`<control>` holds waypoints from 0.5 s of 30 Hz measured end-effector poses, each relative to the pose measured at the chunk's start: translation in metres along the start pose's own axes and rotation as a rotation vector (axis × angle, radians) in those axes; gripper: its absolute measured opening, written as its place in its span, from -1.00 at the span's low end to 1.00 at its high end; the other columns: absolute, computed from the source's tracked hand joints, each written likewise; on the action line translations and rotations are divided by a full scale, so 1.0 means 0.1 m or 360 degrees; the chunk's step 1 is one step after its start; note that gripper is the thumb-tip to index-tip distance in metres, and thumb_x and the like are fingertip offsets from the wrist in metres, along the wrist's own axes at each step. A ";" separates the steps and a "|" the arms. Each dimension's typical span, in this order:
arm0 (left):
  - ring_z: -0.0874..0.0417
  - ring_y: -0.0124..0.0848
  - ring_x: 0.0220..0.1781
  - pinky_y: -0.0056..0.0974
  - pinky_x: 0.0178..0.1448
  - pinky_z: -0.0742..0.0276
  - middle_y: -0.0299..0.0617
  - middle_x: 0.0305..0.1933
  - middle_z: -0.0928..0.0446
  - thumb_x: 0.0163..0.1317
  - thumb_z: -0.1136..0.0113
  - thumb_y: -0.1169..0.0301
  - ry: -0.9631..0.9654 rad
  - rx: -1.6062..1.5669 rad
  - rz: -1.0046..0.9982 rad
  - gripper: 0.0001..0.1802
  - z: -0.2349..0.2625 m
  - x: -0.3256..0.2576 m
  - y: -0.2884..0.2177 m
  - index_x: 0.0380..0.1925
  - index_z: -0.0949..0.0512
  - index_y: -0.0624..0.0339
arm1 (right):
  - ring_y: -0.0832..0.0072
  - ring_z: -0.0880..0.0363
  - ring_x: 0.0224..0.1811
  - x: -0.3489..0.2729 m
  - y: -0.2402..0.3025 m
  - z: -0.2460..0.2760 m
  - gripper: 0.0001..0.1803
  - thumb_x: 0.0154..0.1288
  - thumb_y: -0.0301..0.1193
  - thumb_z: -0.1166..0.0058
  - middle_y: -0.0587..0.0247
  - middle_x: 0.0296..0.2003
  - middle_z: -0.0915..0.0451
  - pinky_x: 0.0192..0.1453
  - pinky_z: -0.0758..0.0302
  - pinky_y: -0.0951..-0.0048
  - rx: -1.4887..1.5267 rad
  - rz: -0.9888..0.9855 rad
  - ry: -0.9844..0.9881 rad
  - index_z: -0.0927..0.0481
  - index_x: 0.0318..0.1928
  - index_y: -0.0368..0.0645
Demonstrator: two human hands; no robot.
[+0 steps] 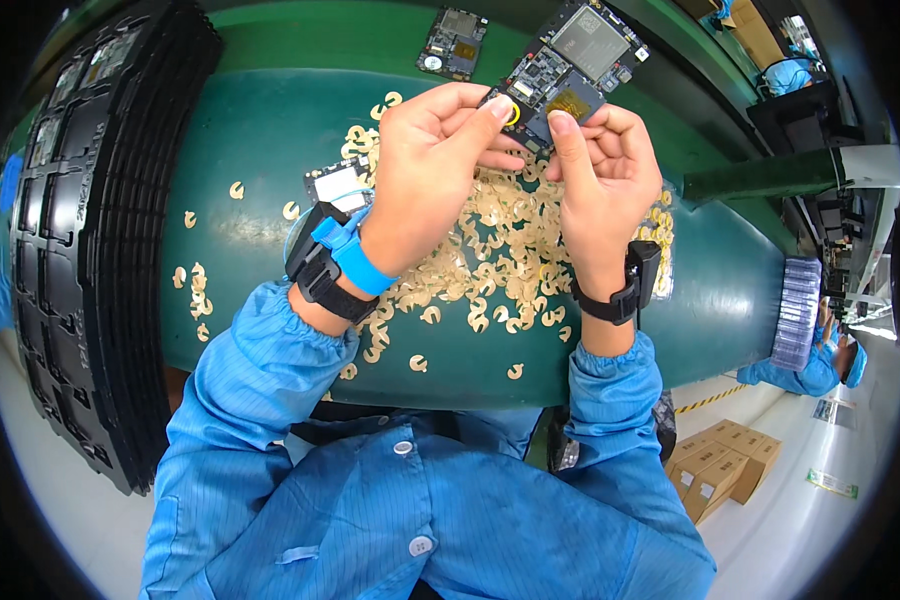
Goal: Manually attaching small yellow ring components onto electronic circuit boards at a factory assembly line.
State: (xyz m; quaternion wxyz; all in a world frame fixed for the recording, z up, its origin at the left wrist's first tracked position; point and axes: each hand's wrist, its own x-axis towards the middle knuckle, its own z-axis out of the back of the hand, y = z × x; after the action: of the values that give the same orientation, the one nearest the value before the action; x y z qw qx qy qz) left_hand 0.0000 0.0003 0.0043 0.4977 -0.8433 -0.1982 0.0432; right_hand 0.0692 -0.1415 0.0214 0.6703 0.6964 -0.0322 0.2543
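A dark circuit board [588, 45] with a large silver shield is held up over the far side of the green table. My left hand [432, 165] pinches its near left corner, the thumb beside a small yellow ring [513, 115]. With thumb on top and fingers curled beneath, my right hand [610, 180] grips the near right edge. Under and between my hands spreads a heap of small cream C-shaped pieces [505, 225]. Another circuit board [335, 186] lies partly hidden by my left wrist. Farther back rests a third circuit board [452, 45].
Stacked black trays [85, 210] stand along the left side. Right of my right wrist lies a sheet of round yellow pieces [662, 225]. A green beam [760, 178], stacked clear trays [798, 310], cardboard boxes [720, 465] and a co-worker [820, 365] are farther right.
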 end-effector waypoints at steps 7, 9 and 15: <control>-0.79 -0.26 -0.14 -0.18 0.02 -0.80 0.07 -0.04 -0.69 0.54 -0.04 0.48 0.0139 -0.0127 -0.0030 -0.71 0.01 -0.01 0.02 0.07 -0.55 0.54 | 0.75 -0.53 -0.50 0.02 0.00 0.03 -0.72 0.35 -0.56 -0.34 0.25 -0.33 -0.67 -0.45 -0.45 0.70 -0.0020 -0.0063 -0.0041 -0.48 -0.08 -0.31; -0.79 -0.26 -0.13 -0.18 0.02 -0.79 0.07 -0.03 -0.69 0.54 -0.04 0.48 0.0156 -0.0094 -0.0042 -0.71 -0.01 -0.01 0.02 0.06 -0.55 0.55 | 0.74 -0.55 -0.47 0.02 0.02 0.02 -0.71 0.35 -0.56 -0.35 0.23 -0.30 -0.69 -0.46 -0.44 0.70 0.0042 -0.0144 -0.0018 -0.48 -0.06 -0.31; -0.80 -0.27 -0.13 -0.22 0.00 -0.79 0.06 -0.05 -0.71 0.53 -0.06 0.48 0.0231 0.0037 -0.0037 -0.71 -0.04 -0.04 -0.03 0.06 -0.56 0.54 | 0.58 -0.71 -0.17 0.01 0.05 -0.05 -0.67 0.35 -0.60 -0.32 0.08 -0.10 -0.72 -0.20 -0.62 0.59 0.0269 -0.0328 0.0038 -0.47 0.03 -0.34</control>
State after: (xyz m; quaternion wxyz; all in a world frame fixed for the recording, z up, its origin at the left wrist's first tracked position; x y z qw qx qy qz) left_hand -0.0035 -0.0030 0.0084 0.5210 -0.8360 -0.1708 -0.0216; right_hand 0.0665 -0.1371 0.0266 0.6323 0.7469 0.0689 0.1941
